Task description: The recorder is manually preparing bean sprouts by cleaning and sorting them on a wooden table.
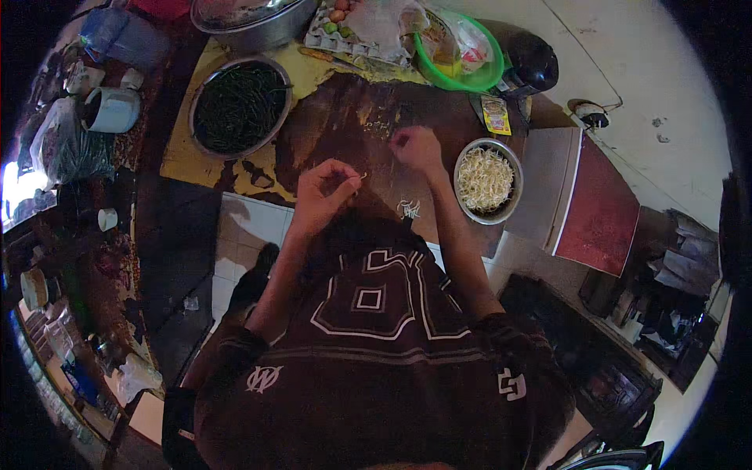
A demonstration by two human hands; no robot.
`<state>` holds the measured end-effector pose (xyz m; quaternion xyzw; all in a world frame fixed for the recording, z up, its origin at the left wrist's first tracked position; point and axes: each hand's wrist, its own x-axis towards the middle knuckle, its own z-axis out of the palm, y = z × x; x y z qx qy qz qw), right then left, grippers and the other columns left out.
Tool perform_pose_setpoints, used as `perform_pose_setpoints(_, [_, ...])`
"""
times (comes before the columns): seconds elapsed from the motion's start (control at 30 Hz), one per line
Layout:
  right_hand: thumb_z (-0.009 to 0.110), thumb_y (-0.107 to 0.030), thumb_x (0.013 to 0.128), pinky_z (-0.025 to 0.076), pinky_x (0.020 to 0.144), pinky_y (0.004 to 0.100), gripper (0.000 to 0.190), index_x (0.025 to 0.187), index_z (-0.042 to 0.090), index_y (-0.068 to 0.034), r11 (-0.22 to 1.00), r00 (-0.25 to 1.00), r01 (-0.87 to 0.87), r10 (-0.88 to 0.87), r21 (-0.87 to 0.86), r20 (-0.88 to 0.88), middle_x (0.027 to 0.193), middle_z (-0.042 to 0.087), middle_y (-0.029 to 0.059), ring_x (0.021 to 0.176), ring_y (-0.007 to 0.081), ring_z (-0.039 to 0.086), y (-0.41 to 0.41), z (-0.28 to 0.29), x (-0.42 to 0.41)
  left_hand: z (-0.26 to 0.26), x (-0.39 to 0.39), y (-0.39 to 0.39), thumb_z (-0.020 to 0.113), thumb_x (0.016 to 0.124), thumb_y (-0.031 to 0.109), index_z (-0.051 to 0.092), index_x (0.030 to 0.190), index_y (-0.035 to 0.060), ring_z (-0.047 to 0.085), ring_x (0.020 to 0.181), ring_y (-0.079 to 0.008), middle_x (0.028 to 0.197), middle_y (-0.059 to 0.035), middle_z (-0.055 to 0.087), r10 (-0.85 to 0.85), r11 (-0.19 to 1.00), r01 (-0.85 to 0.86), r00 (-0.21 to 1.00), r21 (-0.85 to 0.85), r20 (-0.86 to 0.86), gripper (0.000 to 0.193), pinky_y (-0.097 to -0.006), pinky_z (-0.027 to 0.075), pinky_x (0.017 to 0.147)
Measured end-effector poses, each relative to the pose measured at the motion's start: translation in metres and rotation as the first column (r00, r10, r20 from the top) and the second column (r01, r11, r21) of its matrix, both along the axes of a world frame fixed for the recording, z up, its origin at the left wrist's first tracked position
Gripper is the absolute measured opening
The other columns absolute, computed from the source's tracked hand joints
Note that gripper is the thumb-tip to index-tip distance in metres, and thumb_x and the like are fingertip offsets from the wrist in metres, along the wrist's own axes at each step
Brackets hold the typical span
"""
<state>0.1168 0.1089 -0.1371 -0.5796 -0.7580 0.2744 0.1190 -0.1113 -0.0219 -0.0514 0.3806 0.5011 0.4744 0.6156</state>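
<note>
My left hand [326, 194] is raised over the near edge of the worn table [329, 126], thumb and forefinger pinching a thin bean sprout [363, 175]. Farther in, my right hand [418, 151] has its fingers curled low over the tabletop; whether anything is between them is hard to see. Small pale scraps [378, 126] lie just beyond it. A little heap of white sprouts [408, 208] rests at the near edge between my forearms. Right of my right wrist stands a metal bowl [516, 202] full of bean sprouts [486, 179].
A metal basin [281, 132] of dark green pods is at the left, with a large metal pot [264, 26] behind. Along the back are a knife [329, 57], an egg tray [352, 50], a green plastic basket [424, 67] and a yellow sachet [496, 114].
</note>
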Motion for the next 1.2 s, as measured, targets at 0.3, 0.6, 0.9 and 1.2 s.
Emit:
perform_pose_setpoints(0.3, [0.071, -0.015, 0.082, 0.057, 0.074, 0.0363, 0.022, 0.102, 0.077, -0.01, 0.985, 0.942, -0.131, 0.089, -0.112, -0.323, 0.086, 0.074, 0.0137, 0.08, 0.0231, 0.073, 0.003, -0.02, -0.014, -0.001, -0.003, 0.002, 0.07, 0.094, 0.012, 0.066, 0.095, 0.0057, 0.06, 0.069, -0.0051, 0.082, 0.0009, 0.066, 0.063, 0.998, -0.061, 0.996, -0.036, 0.066, 0.008, -0.0208, 0.048, 0.057])
perform_pose_setpoints(0.6, [0.075, -0.002, 0.084, 0.051, 0.081, 0.0282, 0.018, 0.102, 0.075, -0.002, 0.849, 0.605, -0.489, 0.164, -0.201, -0.779, 0.097, 0.071, 0.0073, 0.094, 0.0143, 0.065, -0.03, 0.084, -0.028, -0.031, 0.001, 0.006, 0.068, 0.095, 0.012, 0.067, 0.095, 0.0046, 0.062, 0.08, -0.0079, 0.09, -0.0009, 0.068, -0.026, 0.984, 0.046, 0.993, -0.173, 0.118, 0.007, -0.0236, 0.052, 0.067])
perform_pose_setpoints(0.9, [0.072, 0.002, 0.086, 0.051, 0.074, 0.027, 0.014, 0.099, 0.074, -0.002, 0.889, 0.668, -0.412, 0.147, -0.198, -0.73, 0.091, 0.07, 0.005, 0.085, 0.0122, 0.065, -0.04, 0.067, -0.017, -0.052, 0.007, 0.015, 0.069, 0.095, 0.01, 0.07, 0.103, 0.0009, 0.063, 0.077, -0.0118, 0.089, -0.0051, 0.069, -0.005, 0.909, 0.144, 0.942, -0.392, 0.335, 0.013, -0.0257, 0.051, 0.067])
perform_pose_setpoints(1.2, [0.069, -0.008, 0.086, 0.052, 0.077, 0.0296, 0.009, 0.093, 0.071, -0.001, 0.898, 0.79, -0.288, 0.026, -0.333, -0.613, 0.09, 0.073, 0.0068, 0.084, 0.0137, 0.067, -0.044, 0.036, -0.022, -0.075, -0.002, 0.007, 0.07, 0.094, 0.012, 0.07, 0.11, 0.0, 0.064, 0.082, -0.0115, 0.096, -0.0043, 0.07, 0.079, 0.877, 0.098, 0.936, -0.471, 0.342, 0.02, -0.025, 0.053, 0.07])
